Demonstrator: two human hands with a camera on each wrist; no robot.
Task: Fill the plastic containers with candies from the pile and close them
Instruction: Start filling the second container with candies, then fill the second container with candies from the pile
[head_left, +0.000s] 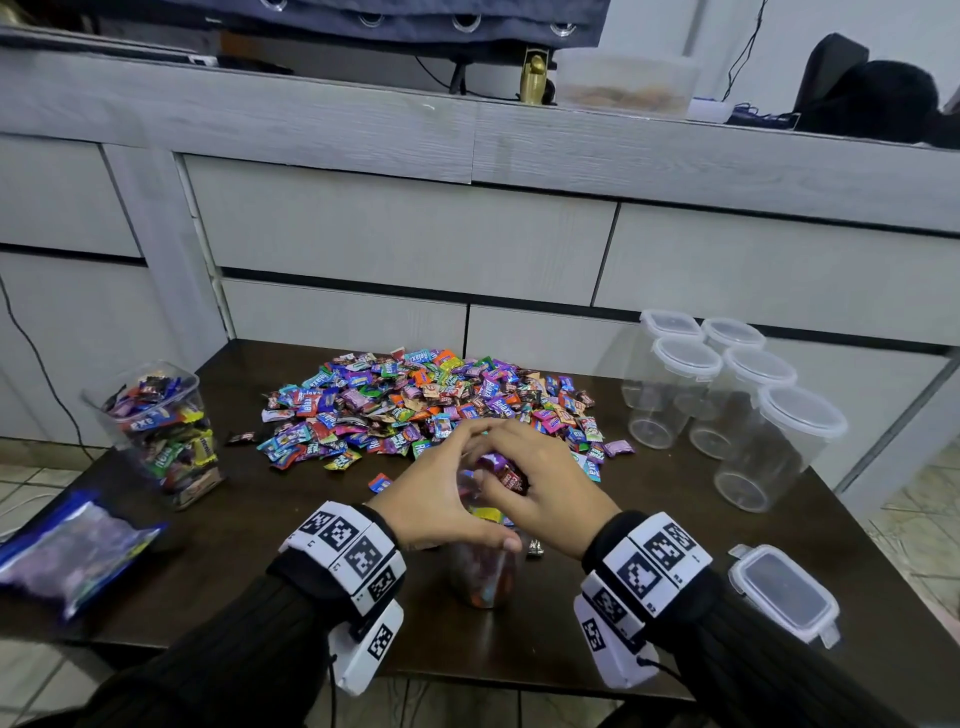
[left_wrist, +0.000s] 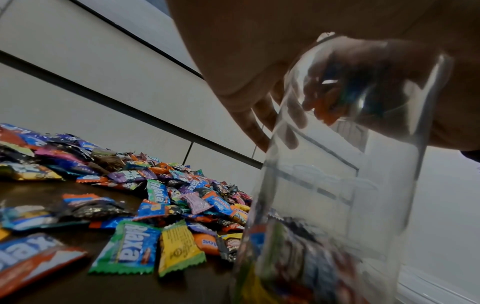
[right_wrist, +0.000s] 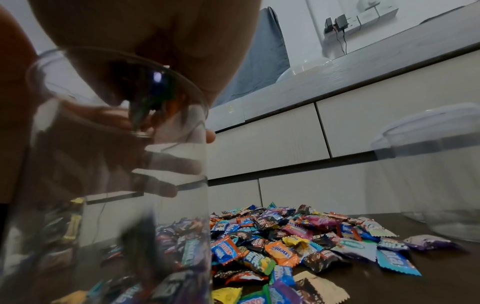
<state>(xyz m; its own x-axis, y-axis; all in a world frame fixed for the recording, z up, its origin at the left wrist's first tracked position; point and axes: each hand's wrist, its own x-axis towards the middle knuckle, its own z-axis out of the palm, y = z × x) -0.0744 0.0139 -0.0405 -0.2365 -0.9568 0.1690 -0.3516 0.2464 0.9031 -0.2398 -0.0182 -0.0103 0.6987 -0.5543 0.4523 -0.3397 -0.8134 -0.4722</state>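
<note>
A clear plastic container (head_left: 483, 577) stands on the dark table at the front middle, with several candies in its bottom. My left hand (head_left: 441, 493) grips it round the top; its fingers (right_wrist: 171, 162) show through the wall. My right hand (head_left: 545, 483) is over the container's mouth, fingers curled round a handful of wrapped candies (head_left: 506, 473). In the left wrist view that handful (left_wrist: 327, 115) shows through the container (left_wrist: 337, 185). The candy pile (head_left: 431, 405) lies just behind the hands. The container's loose lid (head_left: 784, 592) lies at the front right.
Several empty lidded containers (head_left: 727, 395) stand at the back right. A lidless container full of candies (head_left: 161, 426) stands at the left, with a blue bag (head_left: 72, 551) in front of it. Grey drawers (head_left: 405, 244) rise behind the table.
</note>
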